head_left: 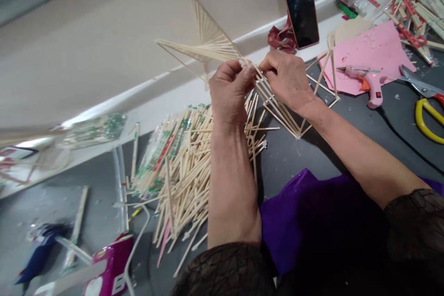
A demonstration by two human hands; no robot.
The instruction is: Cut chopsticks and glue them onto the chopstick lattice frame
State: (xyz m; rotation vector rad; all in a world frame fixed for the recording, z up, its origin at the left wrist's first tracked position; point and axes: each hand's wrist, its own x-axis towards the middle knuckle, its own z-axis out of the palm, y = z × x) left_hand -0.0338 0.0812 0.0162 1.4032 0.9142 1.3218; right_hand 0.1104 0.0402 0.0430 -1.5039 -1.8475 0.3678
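A framework of thin wooden sticks (217, 48) spreads in fans toward the wall and down to the grey table. My left hand (231, 85) pinches its middle joint, fingertips pressed together near a small whitish bit. Just right of it, my right hand (286, 76) is closed on the sticks beside the same joint, its fingertips partly hidden. Several sticks run from between my hands to a corner resting on the table. Below my left hand lies a large heap of loose sticks (189, 180), with plastic-wrapped sticks (161, 148) at its left side.
A phone (301, 7) leans upright at the back. To the right are pink sheets (367, 51), a pink glue gun (373, 83) with a black cord, and scissors (428, 113). A blue glue gun (41, 252) and a magenta box (111, 263) lie lower left. Purple cloth (287, 217) covers the near edge.
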